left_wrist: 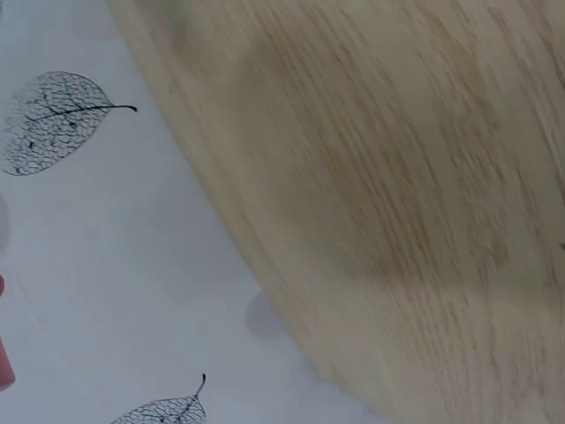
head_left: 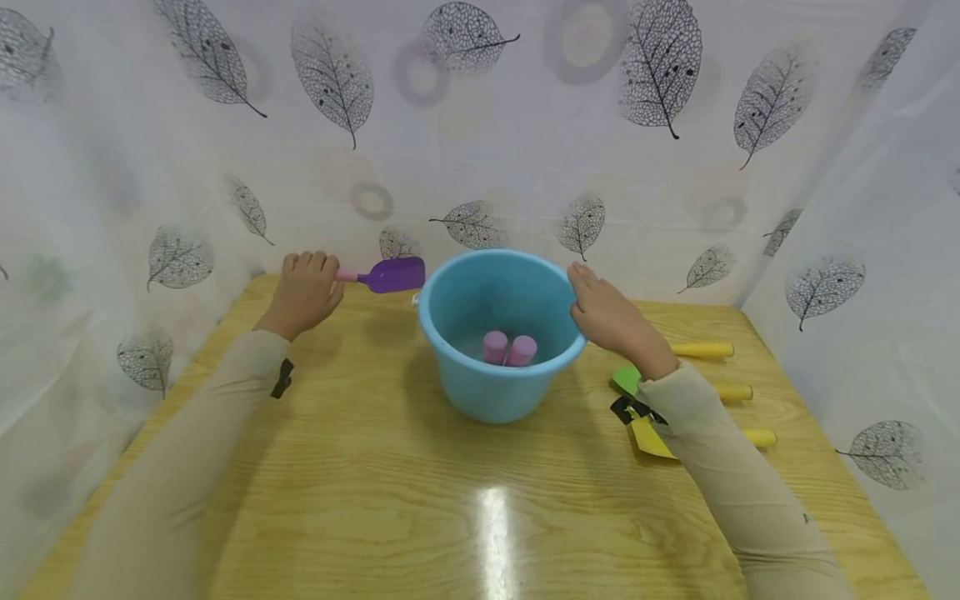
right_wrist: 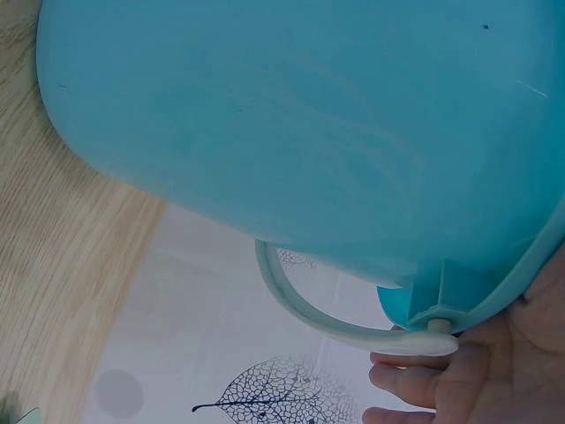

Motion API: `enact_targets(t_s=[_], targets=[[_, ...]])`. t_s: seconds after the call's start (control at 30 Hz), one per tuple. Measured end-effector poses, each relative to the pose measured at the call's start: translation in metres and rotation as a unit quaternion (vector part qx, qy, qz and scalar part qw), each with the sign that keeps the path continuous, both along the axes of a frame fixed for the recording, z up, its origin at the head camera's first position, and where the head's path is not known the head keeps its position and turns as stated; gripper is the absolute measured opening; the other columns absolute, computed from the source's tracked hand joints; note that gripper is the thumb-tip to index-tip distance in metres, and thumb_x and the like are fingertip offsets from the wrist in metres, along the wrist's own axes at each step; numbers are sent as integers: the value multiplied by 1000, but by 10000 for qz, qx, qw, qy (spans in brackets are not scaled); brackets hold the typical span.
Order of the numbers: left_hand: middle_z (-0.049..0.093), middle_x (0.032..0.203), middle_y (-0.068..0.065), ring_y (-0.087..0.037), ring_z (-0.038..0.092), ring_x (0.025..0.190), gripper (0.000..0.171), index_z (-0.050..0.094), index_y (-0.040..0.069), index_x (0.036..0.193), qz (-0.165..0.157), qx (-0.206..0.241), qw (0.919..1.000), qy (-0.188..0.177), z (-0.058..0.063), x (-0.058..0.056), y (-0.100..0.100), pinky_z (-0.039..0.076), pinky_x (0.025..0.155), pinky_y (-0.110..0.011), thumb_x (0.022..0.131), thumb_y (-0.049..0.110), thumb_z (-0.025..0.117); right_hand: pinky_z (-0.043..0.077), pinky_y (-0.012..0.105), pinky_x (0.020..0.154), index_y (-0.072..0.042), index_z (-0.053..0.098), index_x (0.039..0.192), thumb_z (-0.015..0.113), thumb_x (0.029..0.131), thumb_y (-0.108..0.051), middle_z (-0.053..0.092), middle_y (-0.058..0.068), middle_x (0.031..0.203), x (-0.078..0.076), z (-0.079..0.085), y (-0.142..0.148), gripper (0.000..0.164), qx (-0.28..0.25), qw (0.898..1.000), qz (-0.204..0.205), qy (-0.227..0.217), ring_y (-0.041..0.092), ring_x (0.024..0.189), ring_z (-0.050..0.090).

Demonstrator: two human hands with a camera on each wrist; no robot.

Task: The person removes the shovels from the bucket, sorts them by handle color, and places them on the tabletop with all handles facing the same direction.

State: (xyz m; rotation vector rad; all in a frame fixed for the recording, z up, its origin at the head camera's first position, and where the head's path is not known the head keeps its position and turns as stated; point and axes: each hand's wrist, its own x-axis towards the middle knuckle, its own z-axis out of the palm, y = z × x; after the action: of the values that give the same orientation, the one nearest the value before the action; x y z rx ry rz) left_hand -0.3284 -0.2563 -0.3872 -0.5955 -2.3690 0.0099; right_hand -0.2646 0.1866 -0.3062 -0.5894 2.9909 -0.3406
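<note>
A light blue bucket (head_left: 491, 392) stands upright mid-table. Two pink handle ends (head_left: 507, 348) show inside it; what they belong to is hidden. To the bucket's left, my left hand (head_left: 306, 287) grips the pink handle of a toy shovel with a purple blade (head_left: 396, 275), held above the table with the blade near the rim. My right hand (head_left: 609, 312) touches the rim on the right, its fingers fairly straight. In the right wrist view, the fingers (right_wrist: 415, 384) lie by the pivot of the bucket's pale handle (right_wrist: 322, 322).
Three yellow handles (head_left: 712, 350) lie on the table (head_left: 360, 500) at the right, partly under my right forearm. A green blade (head_left: 625, 380) and a yellow blade (head_left: 651, 440) show beside them. Leaf-printed curtains (head_left: 495, 125) surround the table's back and sides.
</note>
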Motion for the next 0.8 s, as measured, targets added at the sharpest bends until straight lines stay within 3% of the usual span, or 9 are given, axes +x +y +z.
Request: enact_targets(t_s=[0.57,0.8], targets=[[55,83,-20,-38,54,79,21,51,-3,89,-209,-626,9954,-698,-27,-8,-36,41,77,-51,84,17,55,9,49,119,6,8,148,27,94,-12,8,23,157,1,1,0,60,-60,10000,-10,-38,35,146,6],[54,85,-19,-37,52,84,20,49,-1,88,-98,-841,9894,-1177,-31,-7,-47,40,80,-51,85,18,54,9,49,119,7,8,148,27,94,-12,9,23,156,0,0,-1,60,-90,10000,6,-22,36,146,6]])
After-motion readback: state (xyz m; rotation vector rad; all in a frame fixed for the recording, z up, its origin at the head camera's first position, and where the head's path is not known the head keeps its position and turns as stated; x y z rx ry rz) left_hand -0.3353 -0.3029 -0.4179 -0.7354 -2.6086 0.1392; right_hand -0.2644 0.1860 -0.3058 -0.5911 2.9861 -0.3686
